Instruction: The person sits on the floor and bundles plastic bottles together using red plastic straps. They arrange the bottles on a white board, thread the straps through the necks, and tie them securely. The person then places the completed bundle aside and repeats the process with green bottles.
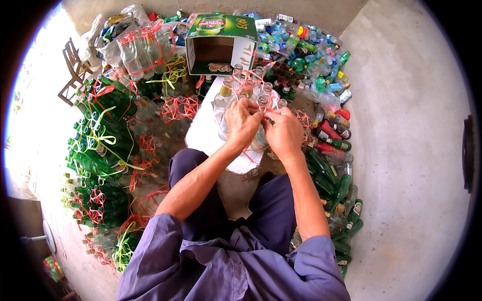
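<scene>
Several clear glass bottles stand upright in a tight bundle on a white slab before my knees. Red plastic twine criss-crosses between their necks. My left hand is over the near side of the bundle, its thumb and fingers pinched on the twine. Close against it, my right hand also pinches the twine beside a bottle neck. The fingers hide the exact strand and any knot. A loose red twine end hangs low over the slab. Some bottle necks carry gold foil.
An open Tsingtao carton lies just behind the bundle. Tied green glass bottles are stacked at the left. Loose glass bottles lie along the right, near a heap of plastic bottles. A wooden chair stands far left.
</scene>
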The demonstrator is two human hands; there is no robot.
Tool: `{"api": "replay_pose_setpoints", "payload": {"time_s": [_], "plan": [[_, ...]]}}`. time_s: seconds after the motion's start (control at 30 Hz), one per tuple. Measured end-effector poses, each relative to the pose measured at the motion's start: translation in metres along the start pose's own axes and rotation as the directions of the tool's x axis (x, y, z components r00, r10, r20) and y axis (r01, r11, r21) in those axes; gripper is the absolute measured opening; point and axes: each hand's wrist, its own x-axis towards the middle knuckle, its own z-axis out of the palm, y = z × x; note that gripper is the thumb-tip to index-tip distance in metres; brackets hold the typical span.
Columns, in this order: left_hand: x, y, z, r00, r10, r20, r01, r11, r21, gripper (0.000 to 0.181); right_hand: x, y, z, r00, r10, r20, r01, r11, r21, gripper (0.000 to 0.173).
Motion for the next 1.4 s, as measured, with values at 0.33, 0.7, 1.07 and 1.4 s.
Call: {"api": "replay_pose_setpoints", "payload": {"time_s": [0.33,0.7,1.07,1.4], "plan": [[0.003,-0.006,-0.001,0.999,-0.028,0.035,0.033,0.986,-0.163,0.015,0.017,0.011,0.003,0.979,0.166,0.12,-0.189,0.956,0.223,0.015],[0.0,-0.008,-0.003,0.996,0.087,0.029,-0.085,0.994,-0.076,0.015,0.024,0.005,0.005,0.988,0.086,0.127,-0.09,0.995,0.033,0.013],[-0.002,-0.005,-0.009,0.992,0.115,0.057,-0.112,0.992,-0.057,0.021,0.033,0.02,-0.005,0.915,0.172,0.364,-0.367,0.726,0.582,0.019],[-0.004,-0.021,0.004,0.925,0.379,-0.024,-0.364,0.903,0.227,0.011,0.017,0.009,-0.011,0.984,-0.066,0.166,-0.006,0.917,0.398,0.011]]}}
